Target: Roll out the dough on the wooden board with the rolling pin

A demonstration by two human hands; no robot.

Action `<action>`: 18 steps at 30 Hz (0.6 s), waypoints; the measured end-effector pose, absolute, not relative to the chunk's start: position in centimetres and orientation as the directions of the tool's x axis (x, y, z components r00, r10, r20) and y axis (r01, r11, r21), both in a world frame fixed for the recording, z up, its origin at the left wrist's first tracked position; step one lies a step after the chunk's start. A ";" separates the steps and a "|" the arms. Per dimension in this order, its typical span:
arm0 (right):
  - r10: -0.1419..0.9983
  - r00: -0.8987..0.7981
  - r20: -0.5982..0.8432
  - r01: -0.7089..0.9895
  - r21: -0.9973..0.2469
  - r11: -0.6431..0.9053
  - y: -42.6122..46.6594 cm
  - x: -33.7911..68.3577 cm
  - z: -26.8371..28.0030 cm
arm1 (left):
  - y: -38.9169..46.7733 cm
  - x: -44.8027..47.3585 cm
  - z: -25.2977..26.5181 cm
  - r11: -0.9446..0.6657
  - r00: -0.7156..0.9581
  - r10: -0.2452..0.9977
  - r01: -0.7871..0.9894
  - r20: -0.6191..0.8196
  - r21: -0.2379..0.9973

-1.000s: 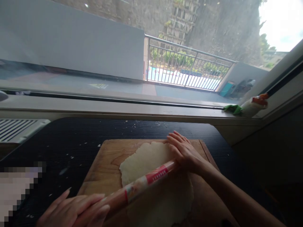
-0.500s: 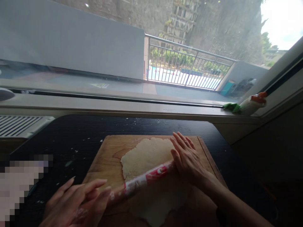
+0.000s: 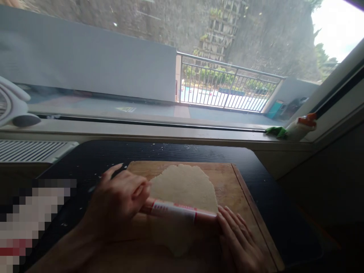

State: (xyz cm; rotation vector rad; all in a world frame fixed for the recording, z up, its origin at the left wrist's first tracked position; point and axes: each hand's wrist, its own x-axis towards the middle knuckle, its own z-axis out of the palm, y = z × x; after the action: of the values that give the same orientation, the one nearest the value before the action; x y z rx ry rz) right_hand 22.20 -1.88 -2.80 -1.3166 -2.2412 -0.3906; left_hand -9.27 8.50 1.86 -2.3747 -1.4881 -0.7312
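Observation:
A rolling pin [image 3: 173,211] in a clear wrapper with a red and white label lies across a thin, uneven sheet of dough [image 3: 183,185]. Under the dough is a wooden board [image 3: 227,182]. My left hand [image 3: 122,197], slightly blurred, has its fingers curled at the pin's left end, with one finger sticking out. Over the right end rests my right hand [image 3: 239,235], its fingers stretched out flat, not wrapped round the pin. The pin's two ends are hidden by the hands. The near part of the dough lies in shadow.
The board rests on a dark table [image 3: 96,155] flecked with bits of flour or dough. A window sill [image 3: 170,135] runs behind it, with a bottle [image 3: 300,129] and green cloth [image 3: 277,131] at right. A white slatted unit [image 3: 34,151] stands at left.
The rolling pin has turned from a slant to nearly level across the dough. My left hand has moved up and forward; my right hand has come back toward me. The dough appears shifted or turned.

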 end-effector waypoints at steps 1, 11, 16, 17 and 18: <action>0.743 -0.364 0.562 0.878 -0.060 0.475 -1.3 22.0 -2.8 | 9.9 -8.1 2.5 -0.431 0.360 0.777 0.902 0.517 0.020; 0.861 -0.037 0.507 0.926 -0.308 0.220 -0.4 21.3 -1.1 | 12.9 9.3 1.8 -0.605 0.566 0.782 0.791 0.261 0.094; 0.871 0.018 0.490 0.934 -0.320 0.160 -2.4 20.1 -1.0 | 9.3 8.5 2.4 -0.692 0.687 0.709 0.721 0.160 -0.027; 0.866 0.017 0.500 0.933 -0.319 0.166 -2.9 19.6 -1.2 | 8.4 7.4 2.4 -0.704 0.700 0.693 0.709 0.173 -0.048; 0.859 0.011 0.511 0.931 -0.318 0.177 -3.4 19.0 -1.4 | 7.6 6.2 2.3 -0.706 0.702 0.685 0.706 0.196 -0.063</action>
State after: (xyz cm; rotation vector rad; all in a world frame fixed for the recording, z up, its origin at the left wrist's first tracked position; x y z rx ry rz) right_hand 19.02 -3.39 -1.44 -1.6856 -1.8488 -0.1524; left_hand 6.15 7.60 2.31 -2.7738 -1.1389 -0.2388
